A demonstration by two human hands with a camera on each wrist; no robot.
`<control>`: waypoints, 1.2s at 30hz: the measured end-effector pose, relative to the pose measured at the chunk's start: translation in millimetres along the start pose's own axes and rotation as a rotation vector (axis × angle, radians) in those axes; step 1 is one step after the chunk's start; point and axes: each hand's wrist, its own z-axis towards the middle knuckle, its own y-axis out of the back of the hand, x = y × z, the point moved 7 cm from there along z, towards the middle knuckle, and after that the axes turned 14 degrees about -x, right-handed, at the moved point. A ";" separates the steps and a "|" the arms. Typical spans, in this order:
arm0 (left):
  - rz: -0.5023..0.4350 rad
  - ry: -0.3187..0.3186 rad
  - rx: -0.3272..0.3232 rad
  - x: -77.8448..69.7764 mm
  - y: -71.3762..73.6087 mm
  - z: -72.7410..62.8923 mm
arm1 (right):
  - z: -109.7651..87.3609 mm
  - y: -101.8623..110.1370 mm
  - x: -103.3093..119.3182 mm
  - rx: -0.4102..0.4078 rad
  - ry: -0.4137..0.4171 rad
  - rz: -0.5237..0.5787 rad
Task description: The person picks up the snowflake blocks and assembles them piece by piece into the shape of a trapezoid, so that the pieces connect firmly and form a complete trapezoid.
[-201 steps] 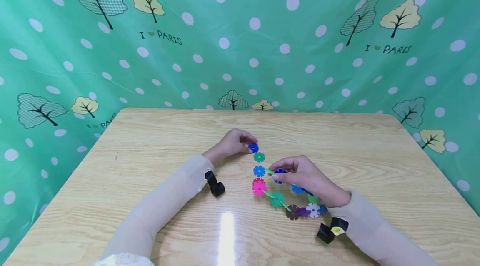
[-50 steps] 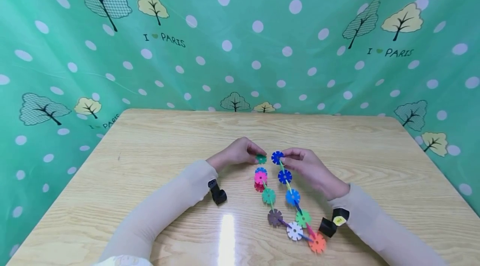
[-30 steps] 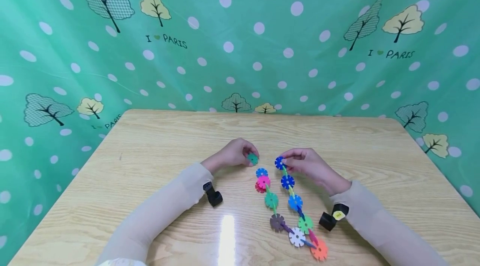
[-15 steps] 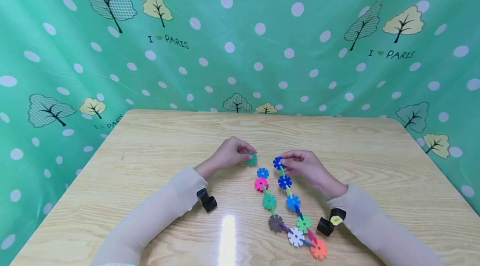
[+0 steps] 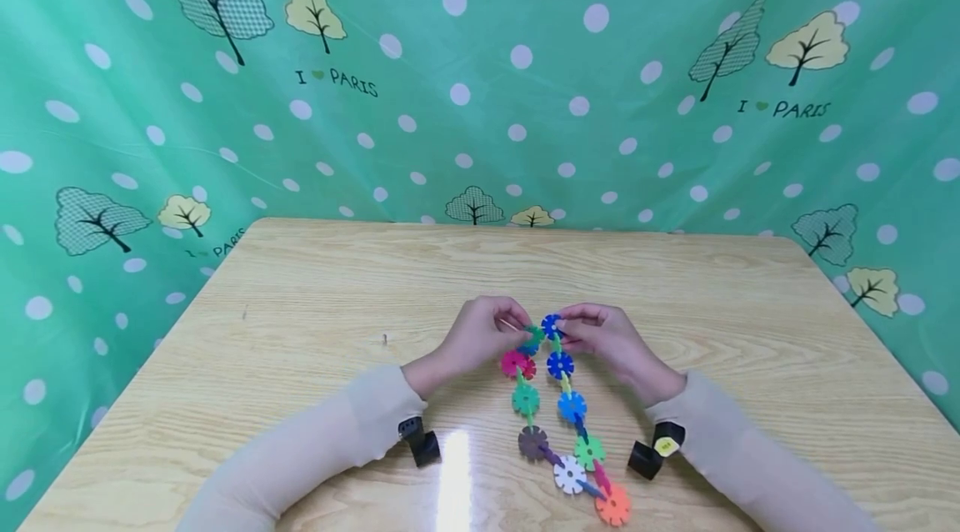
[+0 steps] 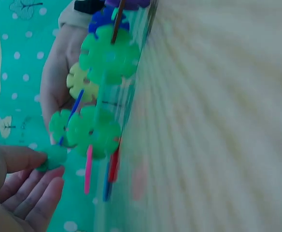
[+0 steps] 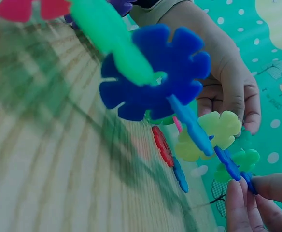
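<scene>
A chain of slotted plastic snowflake discs runs between my hands, its two strands meeting at an orange disc (image 5: 613,504) near the front. My left hand (image 5: 476,340) pinches a teal-green disc (image 5: 533,337) between thumb and fingers, overlapping a light-blue disc behind it. Just below are a pink disc (image 5: 513,363) and a red one. My right hand (image 5: 613,342) pinches the dark-blue disc (image 5: 551,325) topping the right-hand strand. Only a narrow space separates the two held discs. In the right wrist view, thumb and fingertips grip a blue disc (image 7: 248,182) edge-on.
Brown (image 5: 533,443) and white (image 5: 570,474) discs form the lower left strand close over the wooden table (image 5: 337,282). Black wrist cameras (image 5: 420,442) sit on both sleeves. A green polka-dot curtain (image 5: 480,123) hangs behind the table's far edge.
My left hand has moved right and nearer with the teal-green disc, up to the light-blue disc. Several seconds ago it held a dark-blue disc. The chain has shifted slightly left.
</scene>
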 end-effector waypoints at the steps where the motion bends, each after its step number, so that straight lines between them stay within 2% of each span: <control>1: -0.003 -0.006 -0.008 -0.8 -0.3 -1.2 | -0.1 -1.0 -0.5 0.004 -0.002 0.009; 11: -0.019 -0.008 -0.093 -2.2 -1.1 -10.0 | -3.3 -6.5 -0.5 -0.005 0.010 0.069; 17: 0.011 -0.070 -0.118 -1.5 -1.7 -11.4 | -5.1 -6.7 -2.5 -0.010 -0.010 0.056; 22: 0.058 -0.165 -0.113 -3.4 -1.4 -11.0 | -9.7 -6.3 -3.0 0.003 -0.035 0.057; 26: 0.091 -0.205 -0.107 -5.3 -1.6 -12.3 | -13.3 -7.2 -3.7 0.008 -0.048 0.062; 36: 0.045 -0.176 -0.025 -6.1 -4.7 -18.2 | -20.6 -10.5 -2.6 0.030 -0.045 0.066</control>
